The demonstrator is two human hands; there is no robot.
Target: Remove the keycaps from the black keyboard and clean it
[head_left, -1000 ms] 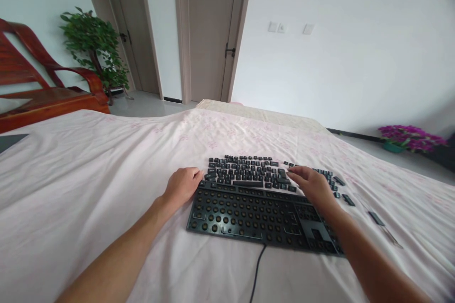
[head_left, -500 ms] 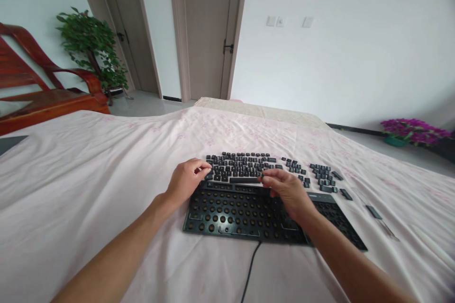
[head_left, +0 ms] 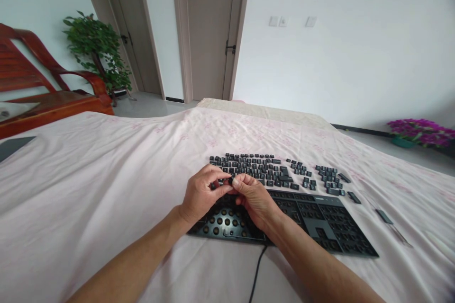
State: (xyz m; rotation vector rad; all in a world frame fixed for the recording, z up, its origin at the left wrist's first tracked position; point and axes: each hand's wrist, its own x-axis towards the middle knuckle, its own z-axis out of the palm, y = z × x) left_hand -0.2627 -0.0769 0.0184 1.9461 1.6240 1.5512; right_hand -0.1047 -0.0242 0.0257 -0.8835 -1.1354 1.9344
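Note:
Above the back edge of a black keyboard (head_left: 314, 225), stripped of its keycaps, my two hands meet. A small dark keycap (head_left: 231, 181) shows between the fingertips. My left hand (head_left: 202, 194) pinches it from the left with thumb and fingers. From the right, my right hand (head_left: 255, 199) closes on it with thumb and forefinger, its other fingers curled. Loose black keycaps (head_left: 258, 168) lie in rows just beyond the keyboard, partly hidden by the hands. The keyboard's left part is covered by my hands and right forearm.
A keycap puller (head_left: 384, 216) with wire prongs lies right of the keyboard. More keycaps (head_left: 329, 177) sit in groups at the right. A black cable (head_left: 258, 272) runs from the front edge over the pink patterned cloth (head_left: 142, 189). A dark flat object (head_left: 14, 147) rests far left.
My right hand has moved left from the long space bar keycap to meet my left hand, which has shifted right. Both now hold a small keycap. The view has turned slightly.

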